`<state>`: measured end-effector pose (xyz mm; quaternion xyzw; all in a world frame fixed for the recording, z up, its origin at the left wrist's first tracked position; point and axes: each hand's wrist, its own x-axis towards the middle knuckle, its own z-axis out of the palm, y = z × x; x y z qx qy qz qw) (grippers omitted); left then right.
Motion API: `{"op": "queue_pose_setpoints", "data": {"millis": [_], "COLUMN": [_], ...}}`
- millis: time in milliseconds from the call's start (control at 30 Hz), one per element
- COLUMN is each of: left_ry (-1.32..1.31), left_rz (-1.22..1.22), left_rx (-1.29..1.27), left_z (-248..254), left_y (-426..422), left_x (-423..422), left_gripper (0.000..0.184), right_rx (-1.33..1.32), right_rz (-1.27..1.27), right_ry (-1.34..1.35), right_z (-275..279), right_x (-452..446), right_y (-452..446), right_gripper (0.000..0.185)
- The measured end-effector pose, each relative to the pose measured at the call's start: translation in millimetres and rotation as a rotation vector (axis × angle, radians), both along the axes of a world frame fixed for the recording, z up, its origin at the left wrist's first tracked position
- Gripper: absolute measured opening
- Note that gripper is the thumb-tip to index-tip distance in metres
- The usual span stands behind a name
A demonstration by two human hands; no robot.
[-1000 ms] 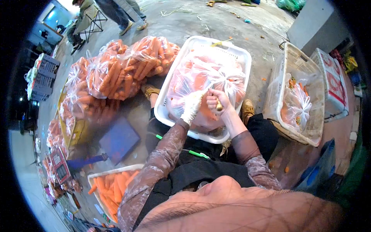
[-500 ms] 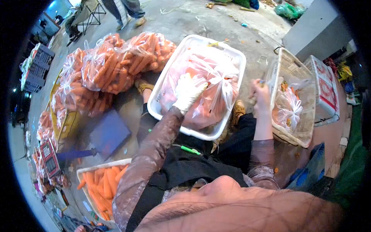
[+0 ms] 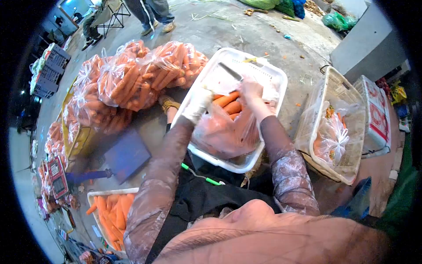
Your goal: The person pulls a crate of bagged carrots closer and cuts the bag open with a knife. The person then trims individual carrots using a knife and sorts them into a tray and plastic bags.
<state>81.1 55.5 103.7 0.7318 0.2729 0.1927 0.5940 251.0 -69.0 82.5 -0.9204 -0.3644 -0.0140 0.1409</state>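
Note:
A clear plastic bag (image 3: 226, 136) of carrots lies in a white plastic basket (image 3: 241, 167) in front of me. The bag gapes at the top, where several orange carrots (image 3: 228, 103) show bare. My left hand (image 3: 198, 105), in a whitish glove, is closed on the bag's plastic at the left of the opening. My bare right hand (image 3: 252, 90) is over the opening's right side, closed around a knife with its blade (image 3: 231, 71) pointing up and left. Its handle is hidden by my fingers.
Filled carrot bags (image 3: 127, 81) are heaped at left. Nearby are a blue platform scale (image 3: 127, 154), its red-framed display (image 3: 58, 178) and a box of loose carrots (image 3: 112, 215). At right stands a beige crate (image 3: 303, 132) holding a tied bag (image 3: 332, 143). A person's legs (image 3: 154, 17) are at the back.
My right hand has come from beside the right crate to the bag, with the knife now visible. My left hand has shifted left. The bag now gapes, showing bare carrots.

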Motion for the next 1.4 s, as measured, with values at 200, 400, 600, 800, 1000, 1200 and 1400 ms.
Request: {"op": "queue_pose_setpoints", "data": {"millis": [200, 400, 600, 800, 1000, 1200, 1400], "left_ry": [-0.179, -0.413, -0.053, -0.162, -0.023, 0.049, -0.033], "left_rz": [-0.096, 0.25, 0.13, 0.166, 0.291, 0.248, -0.046], "left_rx": [-0.163, -0.704, -0.422, 0.499, 0.848, 0.748, 1.012], "left_z": [21.6, -11.7, -80.1, 32.8, 71.3, 20.6, 34.1], "left_y": [-20.3, 12.2, 95.7, 37.1, -49.8, -72.9, -76.4], "left_x": [-63.0, -110.0, -86.0, -71.1, -150.9, -151.5, -23.6], "left_gripper": [0.011, 0.01, 0.008, 0.06, 0.069, 0.062, 0.06], "right_rx": [0.34, 0.706, 0.83, 0.602, 0.5, 0.573, 0.615], "right_rz": [-0.294, -0.488, -0.487, -0.435, -0.26, -0.099, -0.335], "right_ry": [0.177, 0.587, 0.824, 0.734, 0.795, 0.981, 0.776], "right_z": [16.4, -48.2, -133.9, -168.1, -71.0, 21.7, -16.2], "right_x": [75.1, 109.1, 171.4, 203.5, 147.6, 45.3, 57.1], "right_y": [-55.9, -119.7, -129.5, -165.9, -142.5, -155.6, -134.8], "right_gripper": [0.034, 0.022, 0.021, 0.025, 0.034, 0.044, 0.018]}}
